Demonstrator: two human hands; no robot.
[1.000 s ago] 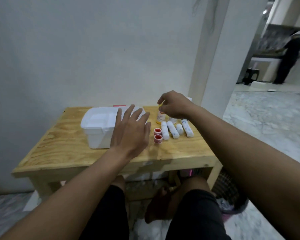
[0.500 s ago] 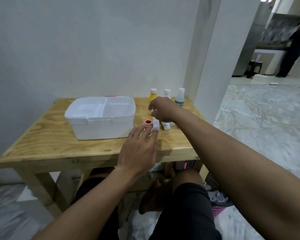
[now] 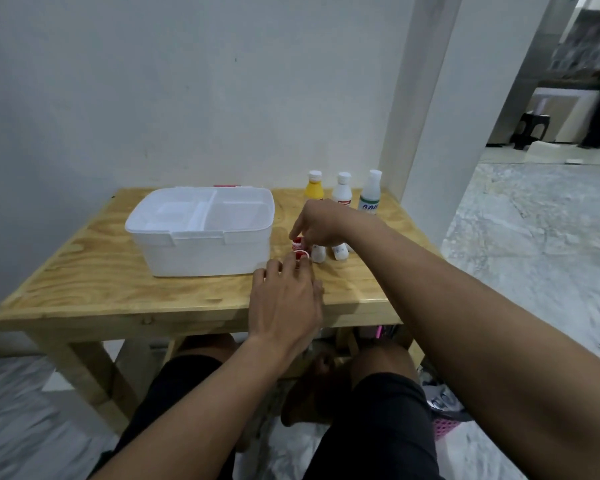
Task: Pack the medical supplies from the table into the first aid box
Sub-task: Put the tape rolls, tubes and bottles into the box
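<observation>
Reaching past the first aid box [image 3: 201, 233], your right hand [image 3: 321, 225] pinched a red-capped roll [image 3: 297, 243]; left hand [image 3: 284, 306] fingers lay loosely apart at 6 o'clock.

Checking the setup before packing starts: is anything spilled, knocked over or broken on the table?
Nothing stands out. The three bottles stand upright at the back, the open box sits level, and no spill shows on the table.

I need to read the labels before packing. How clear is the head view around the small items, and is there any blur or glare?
Head view: dim, flat light, no glare on the white box. The small red rolls are soft and partly hidden by the right hand and left hand. Bottle label is unreadable. Floor and right edge are smeared; wide-angle bending shows at the borders.
</observation>
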